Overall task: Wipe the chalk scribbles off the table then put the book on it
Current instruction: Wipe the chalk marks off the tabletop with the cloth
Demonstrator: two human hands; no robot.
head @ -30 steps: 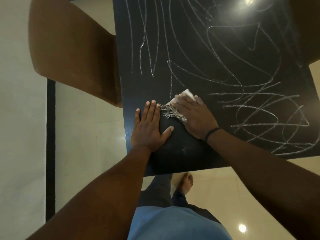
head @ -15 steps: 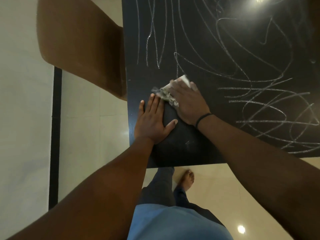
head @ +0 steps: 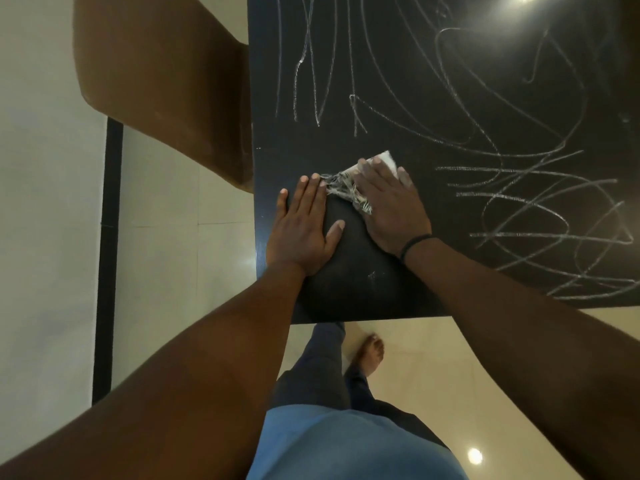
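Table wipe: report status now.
Left hand flat on table, bracing. Right hand presses cloth, fingers straight. Chalk scribbles mostly unwiped. No book in view.

We see only the cloth's (head: 349,192) frayed edge and one pale corner; the right hand (head: 391,206) hides the rest. The table (head: 450,81) and its scribbles (head: 540,216) run off the far and right edges, and the chair (head: 162,81) is cut off at the far edge.

free: table (head: 450,140) top beyond both hands | obstacle: brown chair (head: 162,81) against left edge
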